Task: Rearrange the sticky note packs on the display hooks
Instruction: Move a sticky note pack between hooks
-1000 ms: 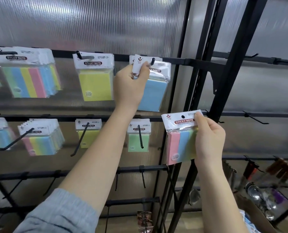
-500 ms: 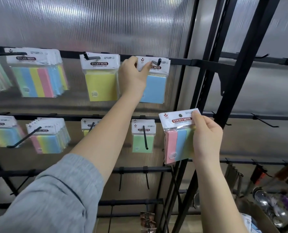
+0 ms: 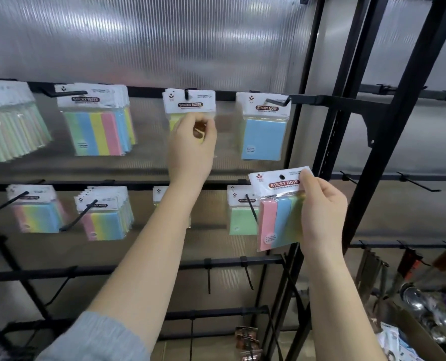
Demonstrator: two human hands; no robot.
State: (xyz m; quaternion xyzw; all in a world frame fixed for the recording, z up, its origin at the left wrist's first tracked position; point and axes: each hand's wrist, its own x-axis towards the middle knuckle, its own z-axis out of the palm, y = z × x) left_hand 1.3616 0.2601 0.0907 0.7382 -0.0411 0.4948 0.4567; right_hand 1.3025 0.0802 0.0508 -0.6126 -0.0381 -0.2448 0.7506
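My left hand (image 3: pixel 190 147) is raised to the top rail, its fingers curled on the lower part of a yellow sticky note pack (image 3: pixel 189 103) that hangs on its hook. The hand covers most of the yellow pad. To the right, a blue pack (image 3: pixel 264 138) hangs alone on the neighbouring hook (image 3: pixel 278 101). My right hand (image 3: pixel 321 212) grips a pink, blue and green striped pack (image 3: pixel 274 220) by its right side, off any hook, in front of the second row. Behind the held pack hangs a green pack (image 3: pixel 239 221).
Thick stacks of striped packs hang at top left (image 3: pixel 96 126) and on the second row (image 3: pixel 104 217). Bare hooks (image 3: pixel 209 274) stick out from the third rail, and others (image 3: pixel 420 183) on the right bay. A black upright (image 3: pixel 388 126) divides the bays. A box of goods (image 3: pixel 425 321) sits low right.
My left hand has left the blue pack's header and moved left and down onto the yellow pack. My right hand still holds the striped pack in about the same place.
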